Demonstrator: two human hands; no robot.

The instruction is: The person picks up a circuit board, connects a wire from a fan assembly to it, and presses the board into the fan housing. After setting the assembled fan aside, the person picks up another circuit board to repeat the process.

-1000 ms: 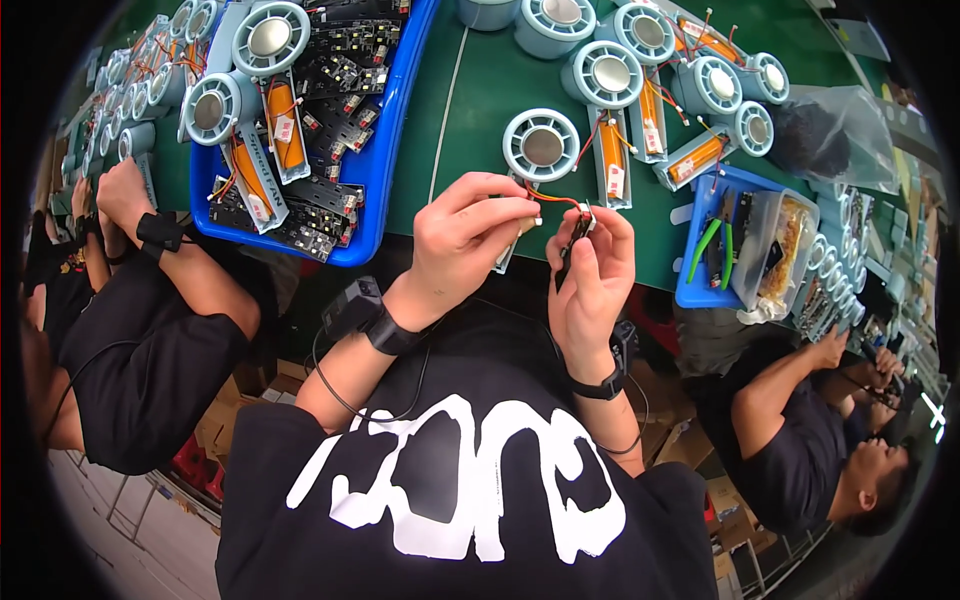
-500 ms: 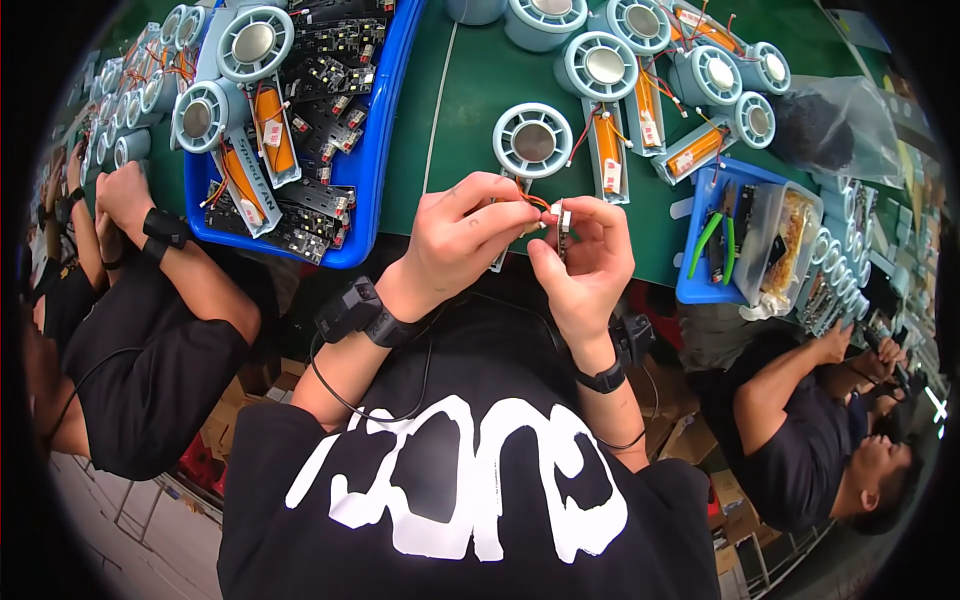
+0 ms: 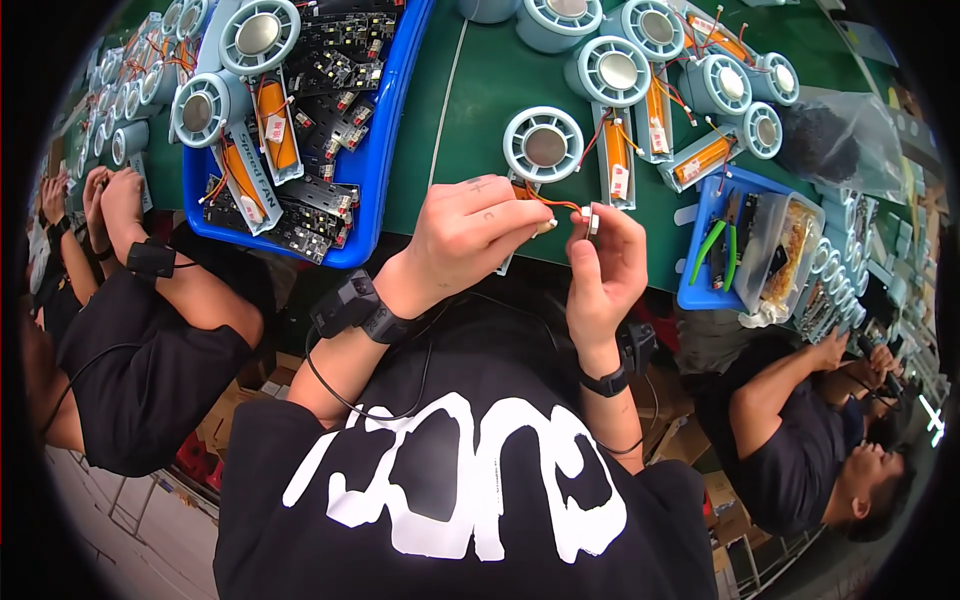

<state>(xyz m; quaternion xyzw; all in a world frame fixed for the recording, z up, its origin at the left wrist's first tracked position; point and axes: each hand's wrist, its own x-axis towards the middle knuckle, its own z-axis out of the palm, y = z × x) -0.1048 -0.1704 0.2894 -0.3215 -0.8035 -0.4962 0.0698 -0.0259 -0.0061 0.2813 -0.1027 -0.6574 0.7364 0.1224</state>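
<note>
In front of my chest, my left hand (image 3: 462, 232) pinches a small wire plug (image 3: 552, 224) between its fingertips. My right hand (image 3: 610, 262) is closed on a small circuit board, seen nearly edge-on, with a white connector (image 3: 591, 218) at its top. An orange-red wire (image 3: 562, 204) runs from beside my left fingers to that connector. Just beyond my hands stands a light-blue fan unit (image 3: 543, 144) with a round metal disc in its ringed end. Its lower part is hidden behind my left hand.
A blue tray (image 3: 372, 200) on the left holds many black circuit boards (image 3: 318, 205), with two fan units lying on top. More fan units with orange batteries (image 3: 618, 165) cover the far right. A smaller blue tray (image 3: 690, 290) holds green-handled pliers (image 3: 708, 250). Co-workers sit on both sides.
My right hand has moved slightly right with the circuit board, away from my left fingers, so the orange-red wire now spans a wider gap. My left hand keeps its pinch.
</note>
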